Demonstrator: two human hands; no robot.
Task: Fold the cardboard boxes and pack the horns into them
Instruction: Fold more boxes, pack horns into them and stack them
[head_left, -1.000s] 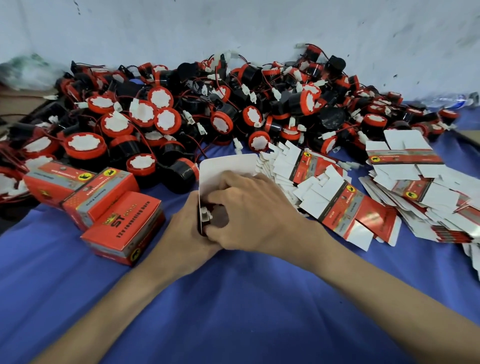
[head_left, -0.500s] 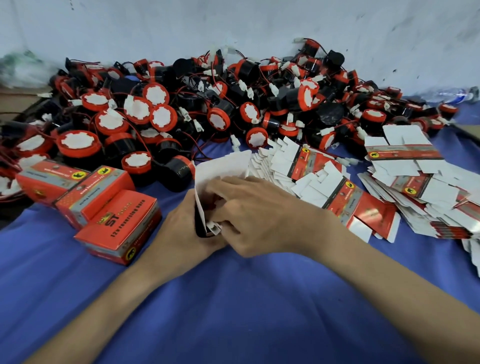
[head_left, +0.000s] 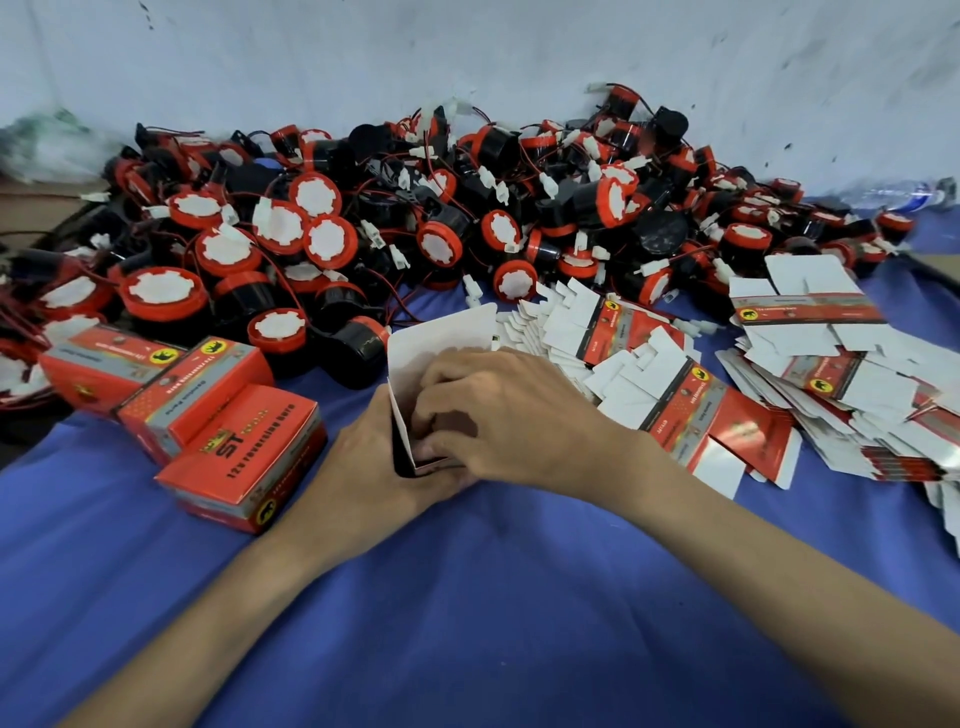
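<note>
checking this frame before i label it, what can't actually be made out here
- Inside of the open box, head view: the right hand covers the opening, so any horn inside is unseen.
- Left hand fingers: hidden behind the box wall.
- Green-white object at far left by the wall: blurred, unidentifiable.
- Small print on the flat box blanks: too small to read.
- Blanks at the right edge: cut off by the frame.

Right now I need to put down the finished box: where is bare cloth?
Bare blue cloth lies near the person, below both hands, and ahead of the closed red boxes. The horn pile crowds the far side, the flat box blanks the right.
</note>
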